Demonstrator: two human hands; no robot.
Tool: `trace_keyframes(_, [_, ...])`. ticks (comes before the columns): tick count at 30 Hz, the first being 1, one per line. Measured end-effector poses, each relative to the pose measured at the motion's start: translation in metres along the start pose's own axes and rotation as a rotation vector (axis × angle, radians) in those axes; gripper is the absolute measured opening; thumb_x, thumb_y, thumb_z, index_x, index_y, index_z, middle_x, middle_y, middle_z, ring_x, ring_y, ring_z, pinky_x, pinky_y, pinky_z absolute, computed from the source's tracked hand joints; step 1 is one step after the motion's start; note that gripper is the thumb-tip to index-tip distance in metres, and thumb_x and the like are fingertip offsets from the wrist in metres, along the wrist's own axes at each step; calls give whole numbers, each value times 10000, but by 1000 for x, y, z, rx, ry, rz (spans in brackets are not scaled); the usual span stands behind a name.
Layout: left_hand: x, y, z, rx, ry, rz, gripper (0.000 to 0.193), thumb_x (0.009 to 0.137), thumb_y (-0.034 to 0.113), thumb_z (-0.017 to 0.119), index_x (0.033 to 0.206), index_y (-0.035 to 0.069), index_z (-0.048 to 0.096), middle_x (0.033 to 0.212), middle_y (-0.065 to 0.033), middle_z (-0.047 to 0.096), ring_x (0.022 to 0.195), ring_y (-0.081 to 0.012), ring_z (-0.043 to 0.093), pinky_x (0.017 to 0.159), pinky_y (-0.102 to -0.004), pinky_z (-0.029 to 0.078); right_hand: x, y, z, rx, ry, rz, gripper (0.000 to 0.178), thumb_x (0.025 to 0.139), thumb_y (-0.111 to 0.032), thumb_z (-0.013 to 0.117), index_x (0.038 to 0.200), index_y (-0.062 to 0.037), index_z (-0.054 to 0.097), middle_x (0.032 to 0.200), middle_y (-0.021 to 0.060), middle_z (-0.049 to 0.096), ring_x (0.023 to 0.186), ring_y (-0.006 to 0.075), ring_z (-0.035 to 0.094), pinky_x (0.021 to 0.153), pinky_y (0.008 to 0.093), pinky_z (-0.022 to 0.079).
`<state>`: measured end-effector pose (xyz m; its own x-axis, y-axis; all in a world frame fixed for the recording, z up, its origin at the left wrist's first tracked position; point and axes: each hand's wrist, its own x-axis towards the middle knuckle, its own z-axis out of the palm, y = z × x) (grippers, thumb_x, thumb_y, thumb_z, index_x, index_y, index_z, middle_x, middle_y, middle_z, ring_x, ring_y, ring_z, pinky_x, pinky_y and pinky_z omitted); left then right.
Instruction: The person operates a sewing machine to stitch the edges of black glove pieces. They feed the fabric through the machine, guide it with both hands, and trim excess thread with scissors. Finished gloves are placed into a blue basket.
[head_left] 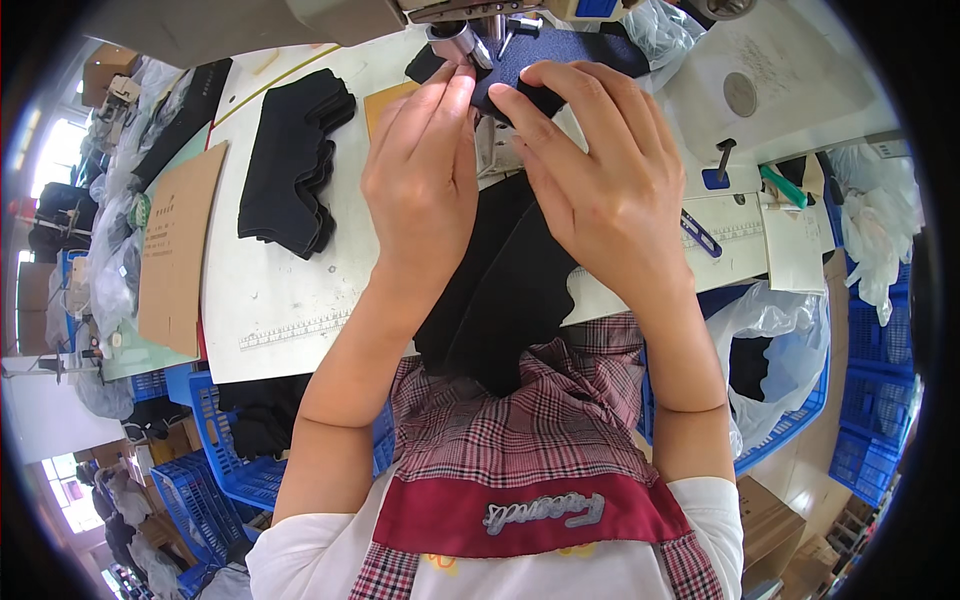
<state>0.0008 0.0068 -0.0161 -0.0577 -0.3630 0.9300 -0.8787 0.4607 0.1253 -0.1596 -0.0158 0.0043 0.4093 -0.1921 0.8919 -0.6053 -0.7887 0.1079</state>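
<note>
At the top of the head view, a dark navy fabric piece (575, 55) lies under the needle area of a sewing machine (230, 25). My left hand (425, 165) has its fingertips pinched together at the fabric's near-left edge, close beside the machine's metal parts. With bent fingers, my right hand (612, 170) grips the same fabric from the right; its index fingertip almost meets the left fingers. The exact stitching point is partly hidden. A larger black fabric piece (495, 270) hangs from below my hands over the table edge onto my lap.
A stack of black cut pieces (290, 160) lies left on the white table (270, 300), near a cardboard sheet (180, 250). On the right are a blue slotted tool (702, 234) and a green-handled tool (783, 187). Blue crates (225, 460) stand below; one (800, 410) holds a plastic bag.
</note>
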Motion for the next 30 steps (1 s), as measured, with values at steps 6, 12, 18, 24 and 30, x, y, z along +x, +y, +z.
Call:
trace_keyframes(6, [3,2,0,39,-11,5,226,832,-10,667,1057,-10,657,994,-139,693,861,-302,661,752,-359,534,-1,5,8,-31,74,-36,322,646,-87,661,963,-37,696,1046,87,623,958,261,614,798,365,510])
trace_keyframes(12, [10,3,-1,74,-38,-10,156,847,-3,670,1002,-9,681,907,-160,703,781,-288,690,702,-323,551,0,10,12,-25,114,-28,303,651,-90,670,947,-36,696,1015,70,638,939,247,632,786,352,515])
trace_keyframes(18, [12,-3,3,46,-37,-15,142,837,-11,662,978,-21,678,856,-158,696,727,-290,675,658,-332,542,1,13,21,69,160,30,282,706,-44,706,987,-29,683,1026,79,651,944,269,637,796,369,515])
trace_keyframes(24, [15,-5,4,96,-132,-99,148,809,27,611,929,-29,677,955,-121,702,834,-290,657,761,-383,525,11,11,17,110,100,99,155,840,-63,677,984,-20,713,981,71,703,929,253,679,931,379,513])
trace_keyframes(30, [16,-8,7,121,-131,-143,164,767,13,613,909,-21,687,953,-125,708,852,-290,661,782,-379,530,11,16,24,167,128,111,160,862,-73,661,1005,-19,710,1009,78,711,957,256,679,935,381,510])
